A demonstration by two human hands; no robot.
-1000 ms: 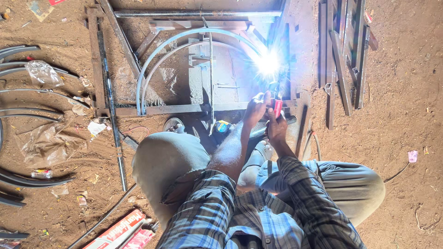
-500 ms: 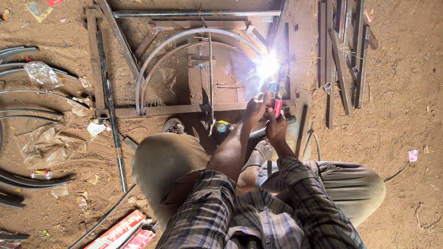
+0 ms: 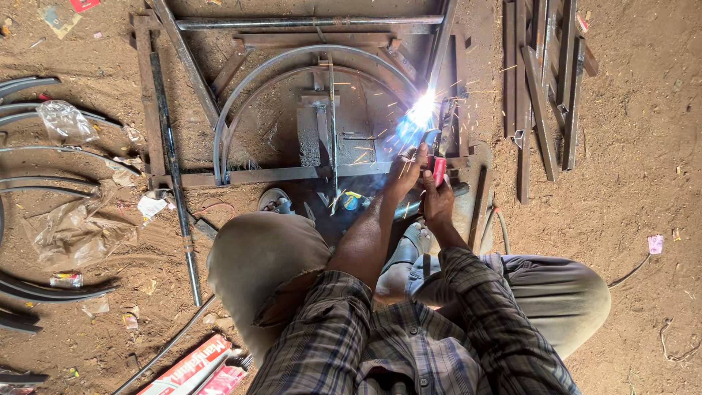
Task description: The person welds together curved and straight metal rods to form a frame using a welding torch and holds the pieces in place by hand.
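Hands: two, left hand and right hand
Welding arc: one
Arched bars in the steel frame: two
Clear plastic bags at nine o'clock: two
Red-handled electrode holder: one

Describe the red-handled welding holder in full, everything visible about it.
The welding holder shows only a short red grip, plastic-looking, standing nearly upright above the right hand, which is wrapped around it. Its tip points up toward the bright arc on the metal frame. The left hand sits close beside it. Its clamp and rod are lost in glare.

rusty matt steel frame – crinkled glossy plastic bags – loose, rough dirt floor.
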